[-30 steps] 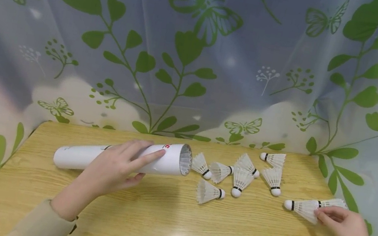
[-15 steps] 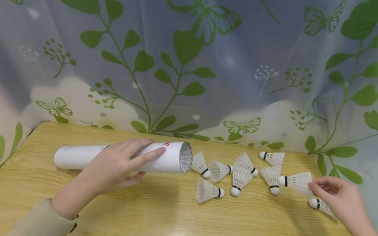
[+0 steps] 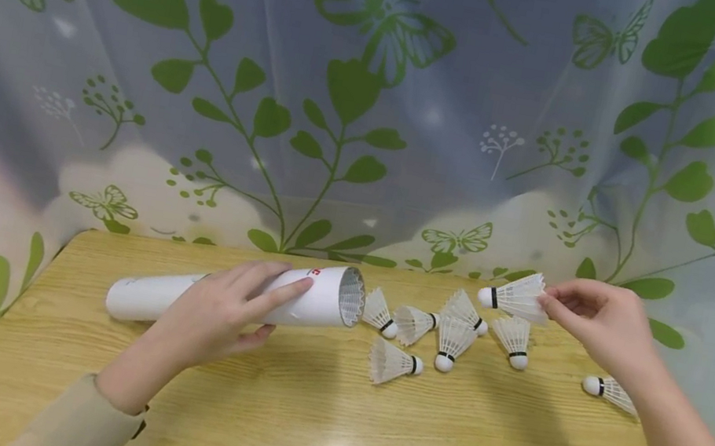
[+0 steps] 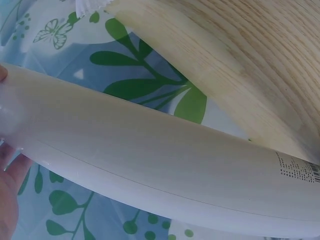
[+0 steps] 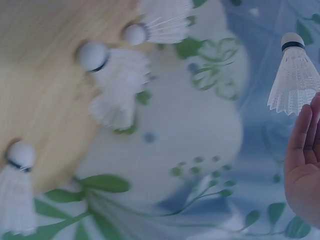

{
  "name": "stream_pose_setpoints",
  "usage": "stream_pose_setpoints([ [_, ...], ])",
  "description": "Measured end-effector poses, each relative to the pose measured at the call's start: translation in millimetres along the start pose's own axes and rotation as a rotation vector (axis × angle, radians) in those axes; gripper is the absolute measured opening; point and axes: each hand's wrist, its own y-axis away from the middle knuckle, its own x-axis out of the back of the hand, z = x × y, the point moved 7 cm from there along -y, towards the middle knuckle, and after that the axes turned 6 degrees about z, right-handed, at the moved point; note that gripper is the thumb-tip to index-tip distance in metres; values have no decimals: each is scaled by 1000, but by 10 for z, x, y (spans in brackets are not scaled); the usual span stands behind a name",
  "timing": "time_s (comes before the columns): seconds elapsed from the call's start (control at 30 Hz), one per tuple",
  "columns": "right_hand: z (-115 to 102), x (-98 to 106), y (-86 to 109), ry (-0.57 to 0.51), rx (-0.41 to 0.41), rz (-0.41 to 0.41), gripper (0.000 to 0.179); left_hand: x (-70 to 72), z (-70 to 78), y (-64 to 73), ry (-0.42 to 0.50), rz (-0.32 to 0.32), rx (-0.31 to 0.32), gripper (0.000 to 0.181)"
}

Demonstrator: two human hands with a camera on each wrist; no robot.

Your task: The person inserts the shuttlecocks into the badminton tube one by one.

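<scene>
My left hand [image 3: 223, 311] grips a white shuttlecock tube [image 3: 314, 303] from above. The tube lies at a slant, its mouth to the right and raised off the table, with feathered skirts showing inside. In the left wrist view the tube [image 4: 150, 145] crosses the frame, with fingertips at the left edge. My right hand [image 3: 601, 326] pinches a white shuttlecock [image 3: 517, 295] by its skirt rim, cork pointing left, above the table. The right wrist view shows this shuttlecock [image 5: 295, 77] at the fingertips. It covers the shuttlecock at the back of the table in the head view.
Several shuttlecocks lie between tube and right hand, the nearest one [image 3: 393, 362] in front of the tube mouth. A single shuttlecock [image 3: 611, 393] lies farther right, partly behind my forearm. The wooden table [image 3: 293, 427] ends at a patterned curtain [image 3: 414, 145].
My right hand has lifted a shuttlecock out of another one at the right and carried it left and toward the back. My left hand and the tube have barely moved.
</scene>
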Motion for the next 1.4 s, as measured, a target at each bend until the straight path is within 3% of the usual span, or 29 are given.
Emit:
stream_pose_setpoints([
  [0.4, -678, -168, -85, -115, 160, 36, 5, 1, 12, -11, -8, 4, -3, 86],
  [0.7, -1129, -423, -132, -269, 276, -16, 6, 5, 15, -33, 0, 3, 2, 85],
  [0.97, -1284, -660, -127, -325, 282, -91, 5, 6, 18, -49, 5, 6, 3, 84],
  [1.4, -1446, -986, -68, -403, 298, -150, 6, -10, 14, -49, 4, 11, 1, 86],
])
